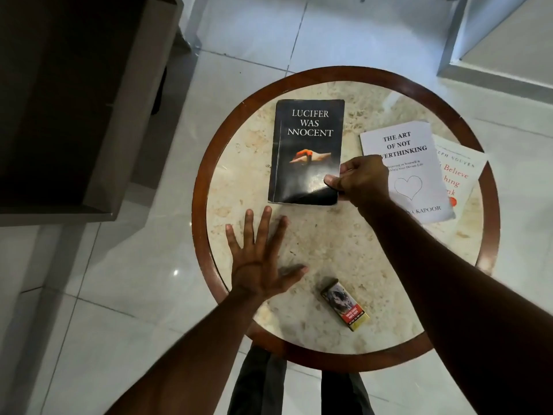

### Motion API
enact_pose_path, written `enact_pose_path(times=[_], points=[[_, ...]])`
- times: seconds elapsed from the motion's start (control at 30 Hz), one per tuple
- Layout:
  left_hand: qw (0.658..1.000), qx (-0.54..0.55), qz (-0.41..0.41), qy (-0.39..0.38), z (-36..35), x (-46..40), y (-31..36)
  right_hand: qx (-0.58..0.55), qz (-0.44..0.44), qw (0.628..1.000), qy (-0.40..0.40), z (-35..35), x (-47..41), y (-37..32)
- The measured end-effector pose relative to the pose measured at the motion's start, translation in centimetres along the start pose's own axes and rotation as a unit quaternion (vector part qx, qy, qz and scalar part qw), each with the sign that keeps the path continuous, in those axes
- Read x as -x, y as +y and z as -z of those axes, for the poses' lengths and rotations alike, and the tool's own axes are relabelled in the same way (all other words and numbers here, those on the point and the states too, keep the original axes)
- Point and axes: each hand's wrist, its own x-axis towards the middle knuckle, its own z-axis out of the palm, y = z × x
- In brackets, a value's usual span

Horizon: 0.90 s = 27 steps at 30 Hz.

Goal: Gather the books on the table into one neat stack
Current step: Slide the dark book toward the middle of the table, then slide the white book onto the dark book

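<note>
Right hand [360, 181] pinched the black book [308, 151] at its near right corner, left hand [260, 259] spread flat, empty, on the round table [329, 241], two white books [407, 172] overlapped at right.

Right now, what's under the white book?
The white book overlaps a cream book, hiding that book's left part and title start; beneath both lies the table.

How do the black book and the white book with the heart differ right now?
The black book lies alone, its lower right corner pinched by the right hand; the white book is unheld and overlaps a third book. Black sits mid-table, white nearer the right rim. Both lie flat, cover up.
</note>
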Motion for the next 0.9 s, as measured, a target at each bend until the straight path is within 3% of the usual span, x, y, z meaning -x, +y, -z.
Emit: enact_pose_path(times=[0.07,0.27,0.4,0.6,0.77,0.9], points=[[1.0,-0.006,0.003,0.0,0.2,-0.1,-0.8,0.013,0.018,0.999,0.03,0.0,0.2,-0.1],[0.999,-0.032,0.013,-0.004,0.5,1.6,-2.8,0.116,0.052,0.967,0.219,2.8,1.2,3.8],[0.999,-0.048,-0.002,0.018,0.8,1.4,-4.5,0.164,-0.023,0.966,0.197,2.6,2.0,5.1],[0.999,-0.007,-0.003,0.041,-0.9,0.8,0.0,0.16,-0.022,0.963,0.217,7.2,1.0,5.2],[0.999,0.002,-0.001,0.036,-1.2,0.2,1.2,-0.018,-0.146,0.972,0.185,11.0,-0.3,5.0],[0.999,-0.002,-0.009,0.034,-1.0,0.0,0.7,-0.127,-0.122,0.974,0.141,11.2,0.3,3.2]])
